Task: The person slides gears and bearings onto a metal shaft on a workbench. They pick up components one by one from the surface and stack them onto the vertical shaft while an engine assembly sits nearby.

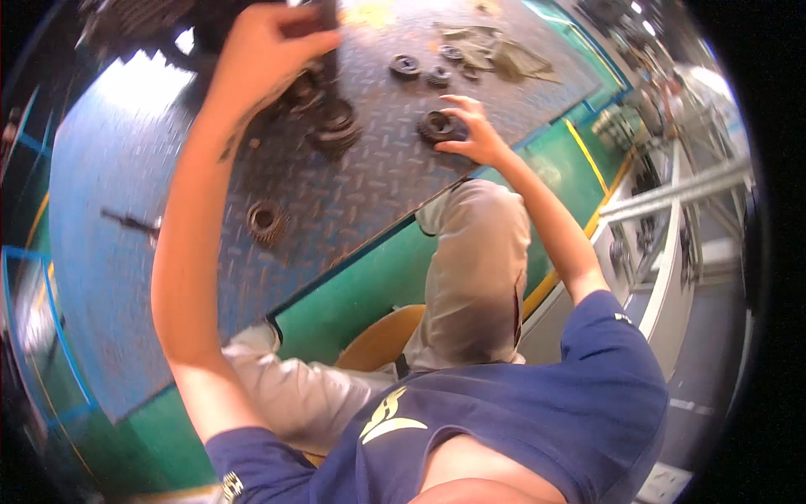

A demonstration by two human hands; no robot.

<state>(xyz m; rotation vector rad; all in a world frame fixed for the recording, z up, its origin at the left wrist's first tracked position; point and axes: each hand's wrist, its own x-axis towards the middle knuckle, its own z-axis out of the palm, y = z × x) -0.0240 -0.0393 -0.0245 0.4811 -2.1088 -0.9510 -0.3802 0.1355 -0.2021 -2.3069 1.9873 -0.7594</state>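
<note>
My left hand (pixel 270 49) is up at the top of the view, its fingers and thumb closed round a dark metal shaft (pixel 331 77). Gears (pixel 337 130) sit at the shaft's lower end, over the metal plate. To the right, my right hand (pixel 477 139) grips a dark ring-shaped gear (pixel 437 126) by its rim, thumb on the near side and fingers on the far side. That gear is at the plate; I cannot tell whether it touches. A separate toothed gear (pixel 265 220) lies nearer to me, below the shaft.
Several small gears (pixel 405 67) lie beyond my right hand, beside a crumpled olive cloth (pixel 504 52). A thin dark rod (pixel 128 220) lies at left on the worn blue tread plate (pixel 336 210). Large dark machinery (pixel 151 25) stands at upper left. A metal frame (pixel 672 197) stands right.
</note>
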